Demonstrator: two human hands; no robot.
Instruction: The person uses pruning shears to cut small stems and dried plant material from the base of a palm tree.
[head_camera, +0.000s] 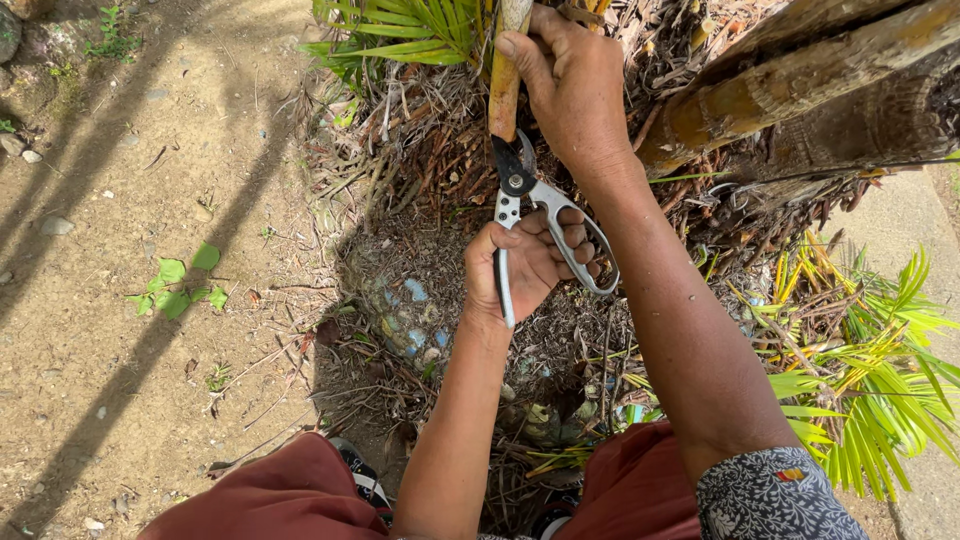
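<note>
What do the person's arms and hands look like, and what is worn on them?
Both arms are bare from wrist to above the elbow. The left hand and the right hand wear no gloves, and no rings or watch can be seen. Only the right arm shows a sleeve: short, dark grey-blue cloth with a fine pale pattern and a small red and yellow patch. The left arm's upper part is out of view.

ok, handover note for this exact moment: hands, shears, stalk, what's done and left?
Left hand: wrapped around the handles of the pruning shears, blades up.
Right hand: gripping the yellow palm stalk just above the blades.
Blades are at the stalk's base beside the trunk; whether they bite yet is unclear.
Done: stalk steadied, shears placed.
Left: stalk looks uncut.
</note>
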